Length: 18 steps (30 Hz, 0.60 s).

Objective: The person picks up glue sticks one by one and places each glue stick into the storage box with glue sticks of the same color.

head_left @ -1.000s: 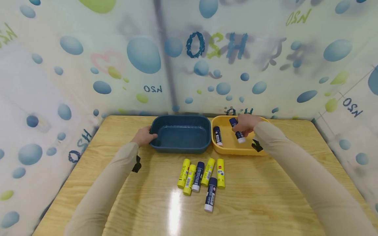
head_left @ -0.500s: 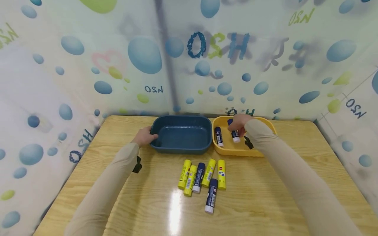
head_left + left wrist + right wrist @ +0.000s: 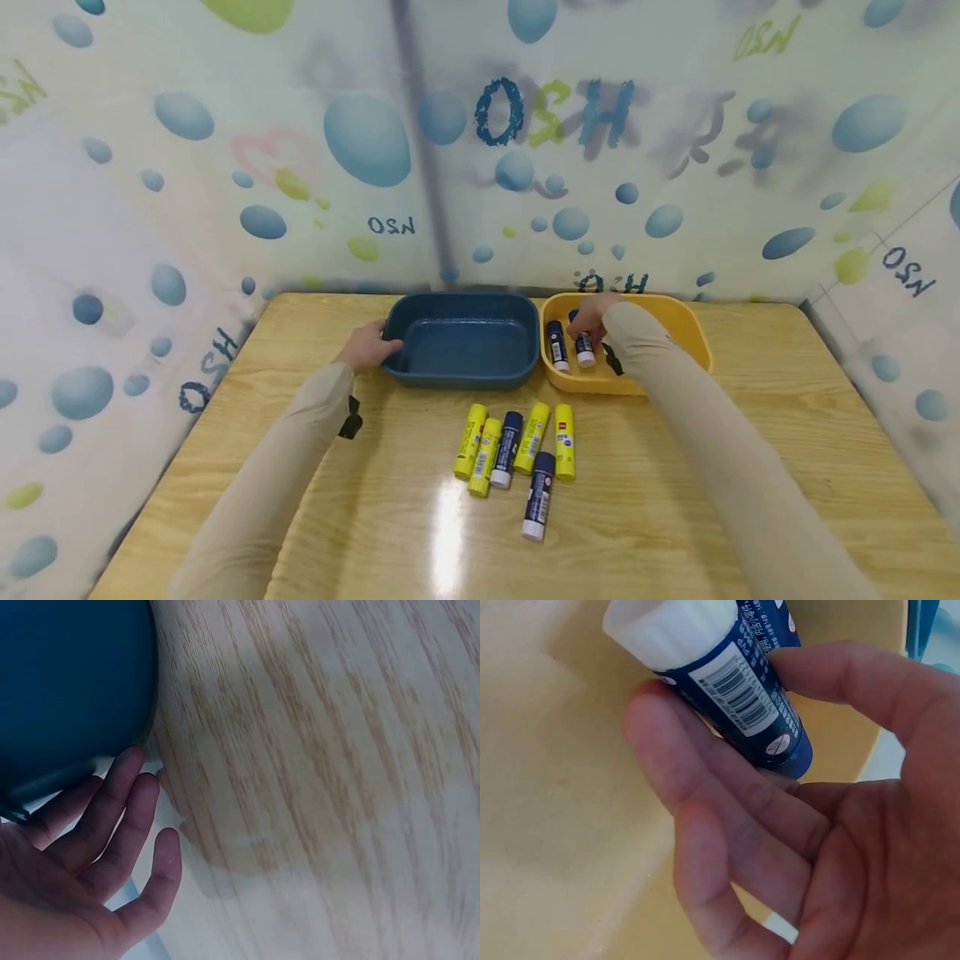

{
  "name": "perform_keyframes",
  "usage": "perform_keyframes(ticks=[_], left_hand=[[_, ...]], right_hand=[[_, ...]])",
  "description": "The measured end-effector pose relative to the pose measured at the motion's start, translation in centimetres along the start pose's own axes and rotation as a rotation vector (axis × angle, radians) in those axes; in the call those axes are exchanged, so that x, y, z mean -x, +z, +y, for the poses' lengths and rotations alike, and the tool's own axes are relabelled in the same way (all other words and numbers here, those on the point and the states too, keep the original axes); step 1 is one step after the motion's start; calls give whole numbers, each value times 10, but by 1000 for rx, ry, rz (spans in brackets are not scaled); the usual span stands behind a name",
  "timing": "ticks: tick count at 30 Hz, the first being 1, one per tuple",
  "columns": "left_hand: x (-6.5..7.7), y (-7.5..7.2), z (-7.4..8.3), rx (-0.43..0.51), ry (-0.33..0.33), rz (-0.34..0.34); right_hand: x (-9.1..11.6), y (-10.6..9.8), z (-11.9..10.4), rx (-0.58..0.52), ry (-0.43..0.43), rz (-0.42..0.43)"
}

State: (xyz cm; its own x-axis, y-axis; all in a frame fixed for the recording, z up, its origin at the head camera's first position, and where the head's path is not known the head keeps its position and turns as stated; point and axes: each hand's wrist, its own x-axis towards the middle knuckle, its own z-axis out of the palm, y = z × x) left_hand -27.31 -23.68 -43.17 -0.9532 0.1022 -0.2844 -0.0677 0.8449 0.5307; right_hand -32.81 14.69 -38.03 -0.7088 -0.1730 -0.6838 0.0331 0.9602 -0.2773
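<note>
My left hand (image 3: pixel 367 345) holds the left end of the blue basket (image 3: pixel 460 382), its thumb over the rim. In the left wrist view the fingers (image 3: pixel 112 795) lie along the basket's outer wall (image 3: pixel 82 690). Inside the yellow basket (image 3: pixel 600 386), my right hand (image 3: pixel 592 317) holds a navy glue stick (image 3: pixel 585 350) with a white end. The right wrist view shows that glue stick (image 3: pixel 739 690) between thumb and fingers, white end away from the palm. Another navy glue stick (image 3: pixel 557 346) lies just left of it in the yellow basket, partly seen behind it in the right wrist view.
On the wooden table (image 3: pixel 360 517), in front of the baskets, lie several yellow glue sticks (image 3: pixel 565 442), a navy one (image 3: pixel 506 450) among them and another navy one (image 3: pixel 538 496) nearer. A patterned curtain (image 3: pixel 480 167) stands behind the table.
My right hand has moved left inside the yellow basket with the glue stick, bringing it beside the other navy one. The left hand has stayed on the blue basket.
</note>
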Motion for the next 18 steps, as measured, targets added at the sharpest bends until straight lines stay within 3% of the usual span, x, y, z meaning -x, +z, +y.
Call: perform_keyframes(ticks=[7,18], left_hand=[[-1,-1,3,15,1,1],[-3,2,1,12,1,22]], right_hand=[[-11,3,2,-61,9,-15],[-10,7,-2,-5,-8,-55]])
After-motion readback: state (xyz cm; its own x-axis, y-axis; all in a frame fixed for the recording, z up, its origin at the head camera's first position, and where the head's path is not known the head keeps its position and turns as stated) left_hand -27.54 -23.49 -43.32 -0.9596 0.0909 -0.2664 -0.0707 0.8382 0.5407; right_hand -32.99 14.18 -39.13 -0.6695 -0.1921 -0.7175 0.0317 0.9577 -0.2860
